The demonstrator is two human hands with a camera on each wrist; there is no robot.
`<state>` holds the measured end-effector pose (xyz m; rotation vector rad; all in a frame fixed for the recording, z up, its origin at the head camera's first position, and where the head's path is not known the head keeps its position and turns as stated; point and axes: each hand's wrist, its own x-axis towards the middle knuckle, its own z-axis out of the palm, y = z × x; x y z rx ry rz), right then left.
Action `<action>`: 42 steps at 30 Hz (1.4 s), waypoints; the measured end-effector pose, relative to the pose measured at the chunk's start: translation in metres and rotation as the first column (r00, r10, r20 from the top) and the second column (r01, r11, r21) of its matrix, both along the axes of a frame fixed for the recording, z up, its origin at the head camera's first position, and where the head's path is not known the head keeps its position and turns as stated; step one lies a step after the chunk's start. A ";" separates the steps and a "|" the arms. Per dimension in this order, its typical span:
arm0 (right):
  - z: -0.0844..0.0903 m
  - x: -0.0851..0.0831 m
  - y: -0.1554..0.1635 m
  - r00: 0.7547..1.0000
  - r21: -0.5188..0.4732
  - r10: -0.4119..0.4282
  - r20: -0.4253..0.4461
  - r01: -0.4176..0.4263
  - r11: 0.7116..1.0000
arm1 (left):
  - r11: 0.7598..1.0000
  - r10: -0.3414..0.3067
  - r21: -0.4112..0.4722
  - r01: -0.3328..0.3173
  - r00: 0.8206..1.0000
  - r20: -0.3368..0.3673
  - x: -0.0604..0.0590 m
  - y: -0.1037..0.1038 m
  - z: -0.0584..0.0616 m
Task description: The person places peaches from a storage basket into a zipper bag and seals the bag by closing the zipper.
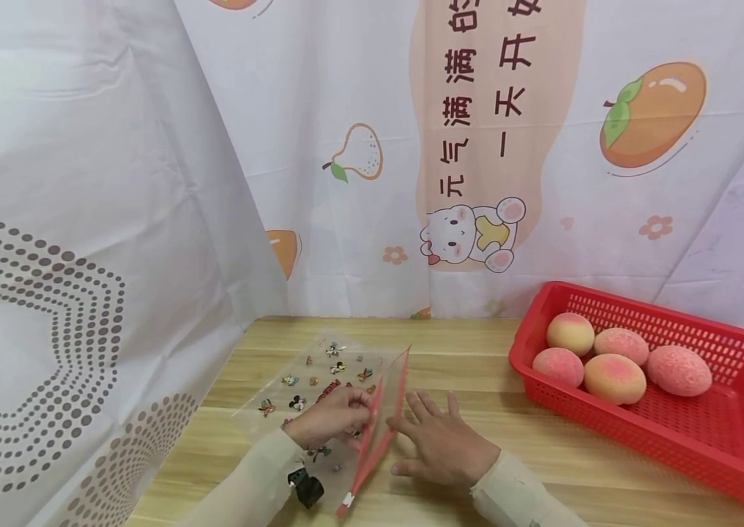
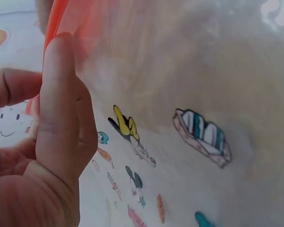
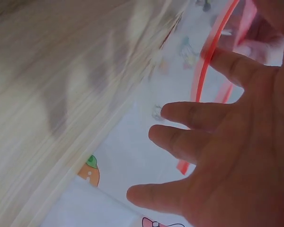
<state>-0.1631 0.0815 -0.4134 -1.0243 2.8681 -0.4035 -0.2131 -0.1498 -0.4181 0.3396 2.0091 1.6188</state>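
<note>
A clear zip bag printed with small cartoon figures lies at the left of the table, its red-edged mouth spread apart. My left hand pinches the near red edge between thumb and fingers; the left wrist view shows the thumb against the red strip. On the mouth's other side, my right hand has its fingers spread and straight. Its index finger touches the other red strip. A white slider sits at the near end of the mouth.
A red plastic basket at the right holds several peach-like fruits in pink and yellow. Wooden tabletop lies between bag and basket. Printed cloth hangs behind the table, with another patterned cloth at the left.
</note>
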 end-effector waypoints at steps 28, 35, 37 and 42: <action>-0.018 -0.013 0.017 0.840 0.091 0.134 -0.526 -0.101 0.991 | 0.931 0.329 0.189 -0.312 0.942 -0.067 -0.007 -0.005 0.036; -0.020 -0.019 0.016 0.780 0.087 0.170 -0.602 -0.148 0.985 | 0.940 0.291 0.203 -0.273 0.955 -0.062 -0.005 -0.006 0.039; -0.022 -0.020 0.015 0.763 0.080 0.176 -0.622 -0.161 0.984 | 0.942 0.277 0.213 -0.259 0.959 -0.057 -0.004 -0.006 0.040; -0.022 -0.022 0.014 0.734 0.095 0.208 -0.647 -0.193 0.977 | 0.936 0.301 0.209 -0.281 0.951 -0.069 -0.003 -0.007 0.044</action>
